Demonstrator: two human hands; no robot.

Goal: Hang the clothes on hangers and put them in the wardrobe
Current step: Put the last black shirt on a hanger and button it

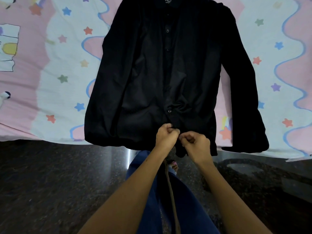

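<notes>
A black long-sleeved button shirt [152, 78] lies flat on the bed, collar far from me, hem hanging over the near edge. Its sleeves run down both sides. My left hand [166, 135] pinches the left side of the front placket at the hem. My right hand [195, 142] pinches the right side of the placket, right beside the left hand. Both sets of fingers are curled on the fabric just below the lowest visible button [169, 111]. No hanger or wardrobe is in view.
The bed carries a pink and white sheet [55, 68] printed with coloured stars and blue wavy lines. Below its near edge lies a dark speckled floor [59, 183]. My blue trousers [152, 200] and a brown strap [171, 191] hang in front of me.
</notes>
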